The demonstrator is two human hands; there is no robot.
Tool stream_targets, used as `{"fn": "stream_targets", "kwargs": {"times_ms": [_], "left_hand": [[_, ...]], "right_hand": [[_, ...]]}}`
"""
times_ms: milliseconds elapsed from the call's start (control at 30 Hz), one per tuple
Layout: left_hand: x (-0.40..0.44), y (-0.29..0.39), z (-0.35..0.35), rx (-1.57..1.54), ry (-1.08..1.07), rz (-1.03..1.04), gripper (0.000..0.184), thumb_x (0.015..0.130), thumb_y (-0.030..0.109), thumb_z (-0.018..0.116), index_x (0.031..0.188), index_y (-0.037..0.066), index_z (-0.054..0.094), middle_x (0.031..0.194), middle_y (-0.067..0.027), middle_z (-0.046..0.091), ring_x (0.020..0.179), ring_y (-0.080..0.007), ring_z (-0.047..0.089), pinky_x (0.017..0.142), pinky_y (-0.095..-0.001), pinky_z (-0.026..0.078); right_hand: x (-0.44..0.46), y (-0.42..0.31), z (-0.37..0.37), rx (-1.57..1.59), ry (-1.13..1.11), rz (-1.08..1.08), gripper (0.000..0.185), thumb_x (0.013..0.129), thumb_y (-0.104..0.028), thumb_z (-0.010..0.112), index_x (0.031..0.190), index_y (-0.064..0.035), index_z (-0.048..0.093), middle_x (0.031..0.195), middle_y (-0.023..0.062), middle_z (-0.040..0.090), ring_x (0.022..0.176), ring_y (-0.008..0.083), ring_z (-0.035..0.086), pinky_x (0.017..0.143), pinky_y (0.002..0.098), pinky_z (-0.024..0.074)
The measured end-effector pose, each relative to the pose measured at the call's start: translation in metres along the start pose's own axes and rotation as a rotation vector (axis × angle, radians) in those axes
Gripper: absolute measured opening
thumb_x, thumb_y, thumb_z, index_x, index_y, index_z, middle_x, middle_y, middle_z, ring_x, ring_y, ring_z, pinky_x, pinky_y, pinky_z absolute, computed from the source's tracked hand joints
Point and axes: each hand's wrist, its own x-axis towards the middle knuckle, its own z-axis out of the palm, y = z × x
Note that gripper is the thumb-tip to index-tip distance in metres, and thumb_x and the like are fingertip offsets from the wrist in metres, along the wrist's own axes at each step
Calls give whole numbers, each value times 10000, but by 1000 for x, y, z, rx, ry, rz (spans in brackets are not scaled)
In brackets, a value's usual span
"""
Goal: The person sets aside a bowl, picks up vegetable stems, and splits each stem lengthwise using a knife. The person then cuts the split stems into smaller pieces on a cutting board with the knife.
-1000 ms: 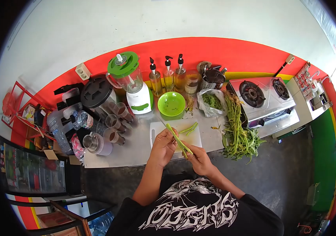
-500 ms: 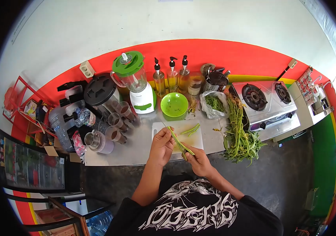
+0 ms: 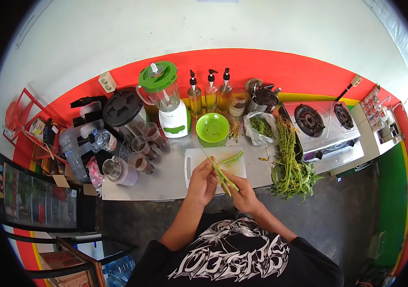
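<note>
Above the near edge of the white cutting board (image 3: 193,158), my left hand (image 3: 203,183) is closed around green vegetable stems (image 3: 222,179). My right hand (image 3: 243,194) grips the same stems lower down, fingers wrapped round them. A thin pale strip or edge juts up past my left fingertips; I cannot tell what it is. Several cut stem pieces (image 3: 232,158) lie on the board. Just behind it stands a green bowl (image 3: 212,128) with small bits inside. To the right, a bunch of long leafy stems (image 3: 287,158) hangs over the counter edge.
A bag of chopped greens (image 3: 261,126) sits beside a gas stove (image 3: 319,124). A blender (image 3: 169,103) and several pump bottles (image 3: 210,95) line the wall. Plastic cups (image 3: 142,162) and a jar (image 3: 118,171) stand at the left of the metal counter (image 3: 170,184).
The stems have tilted and now spread apart at their lower ends. My left hand has shifted slightly right, nearer my right hand. The cut pieces on the board stay put.
</note>
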Motion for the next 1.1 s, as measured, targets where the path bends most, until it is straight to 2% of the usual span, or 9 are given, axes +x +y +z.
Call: {"fn": "stream_targets", "kwargs": {"times_ms": [67,400,467,567,667,767,933,1000,1100], "left_hand": [[-2,1,6,-16,-11,10,155,977,131,618,1107,48,626,968,-29,642,925,-149,606,890,-282,502],[-8,7,17,97,44,-19,235,1024,199,569,1151,22,657,999,-6,640,918,-101,567,823,-247,445],[-7,11,15,185,139,-16,268,1038,207,544,1186,13,653,1019,-9,646,923,-100,569,813,-250,444],[-3,9,-11,166,113,-38,336,1059,244,498,1229,-9,638,1046,-14,665,898,-100,581,797,-263,449],[-13,-2,-16,876,96,52,382,1048,294,515,1138,-42,674,917,-46,698,791,-104,604,728,-264,457],[-8,-13,-34,1160,115,77,325,1018,256,556,1050,-26,713,833,-56,694,758,-88,606,684,-272,466],[-1,-10,-48,1442,213,146,273,950,193,613,891,-44,735,655,-108,683,584,-176,637,610,-320,490],[4,-13,-60,1584,311,111,249,917,200,618,874,-3,755,756,-197,706,732,-342,702,689,-411,530],[14,-21,-98,1664,374,128,247,898,215,626,862,11,761,782,-199,708,774,-389,692,729,-449,532]], "right_hand": [[2,2,2,16,25,-58,417,1046,-118,457,1433,35,485,820,48,586,700,111,482,658,264,439],[5,12,6,-80,88,-212,411,1012,-66,505,1408,44,503,885,104,633,736,156,540,674,292,461],[6,5,2,-167,69,-62,441,959,-10,562,1392,52,507,1099,247,666,935,336,668,834,355,511],[11,8,0,-329,139,34,442,943,-36,610,1366,56,524,986,238,659,847,370,654,756,377,516],[15,40,0,-430,183,9,428,928,-74,648,1326,52,555,908,224,646,786,398,643,691,420,511],[16,67,7,-533,173,-36,420,935,-135,643,1310,36,563,900,210,655,776,410,647,681,461,514],[24,86,28,-703,47,218,372,963,-188,580,1280,7,566,952,239,675,838,434,654,717,504,516],[29,98,39,-747,12,253,349,979,-220,552,1253,-4,572,947,236,678,838,435,657,717,518,517],[46,127,47,-819,-82,301,307,994,-232,512,1210,-24,577,948,237,684,853,441,663,734,523,529]]}}
